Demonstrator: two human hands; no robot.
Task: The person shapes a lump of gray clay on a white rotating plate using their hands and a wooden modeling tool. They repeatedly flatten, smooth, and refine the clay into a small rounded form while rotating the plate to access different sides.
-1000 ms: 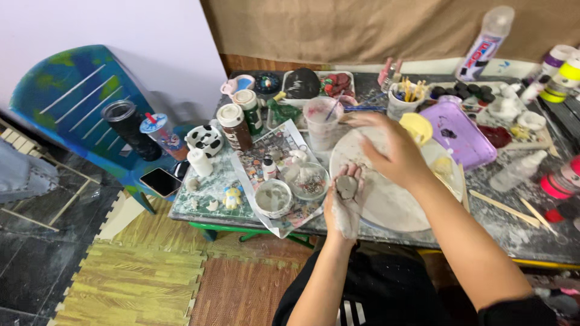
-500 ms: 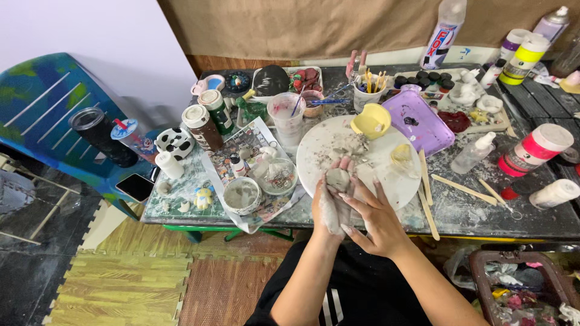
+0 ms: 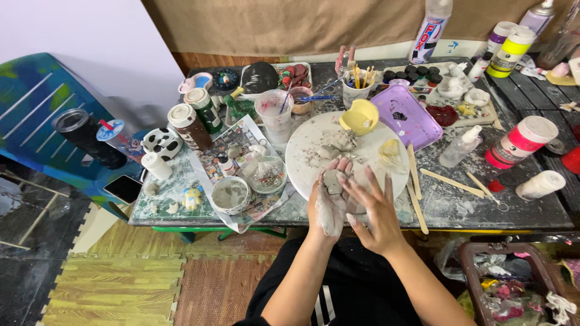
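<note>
Head view: grey clay lump (image 3: pixel 333 181) cupped in left hand (image 3: pixel 329 205), right hand (image 3: pixel 374 211) open against it

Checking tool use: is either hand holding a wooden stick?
No: both hands cup a grey clay lump, and the wooden sticks lie on the table.

Head camera looks steeply down, fairly close, perhaps slightly forward-tilted.
</note>
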